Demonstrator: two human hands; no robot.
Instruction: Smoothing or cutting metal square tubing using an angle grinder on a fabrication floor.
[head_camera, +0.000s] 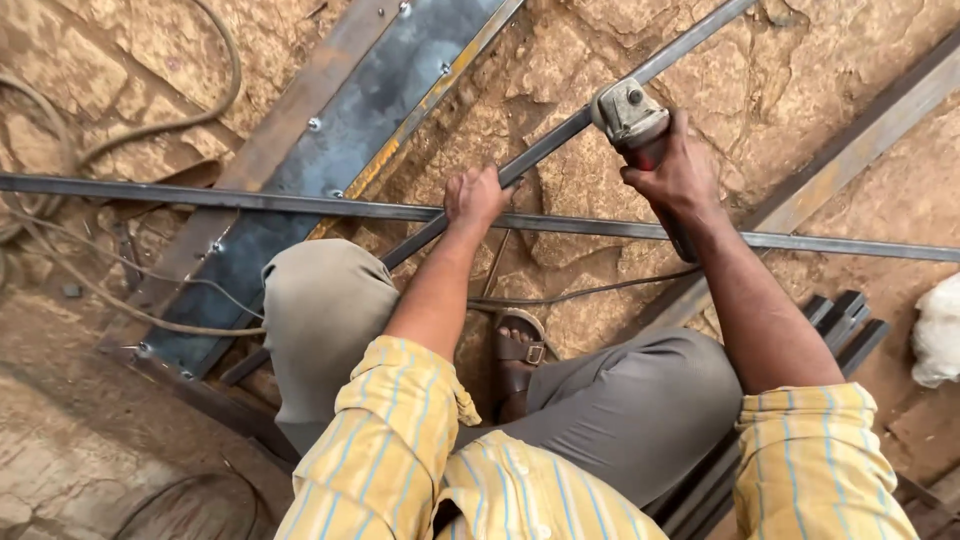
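Near: person crouched, yellow striped sleeves, grey trousers, brown sandal (520, 355) on stone floor (800, 90); stack of dark metal bars (845, 325) near right; white cloth lump (940, 330) at right edge; left hand (475, 198) fingers closed round thin diagonal steel bar (545, 148), centre; right hand (680, 175) clamped on angle grinder (630, 118), head touching that bar; long horizontal bar (250, 202) crosses under both hands; farther left: flat dark steel plate (350, 120) with bolts; hose (200, 115) far left; no packages, labels or containers visible.

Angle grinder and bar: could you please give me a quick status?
Right hand grips angle grinder at diagonal bar. Left hand clamps same bar. Long crossbar lies across it.
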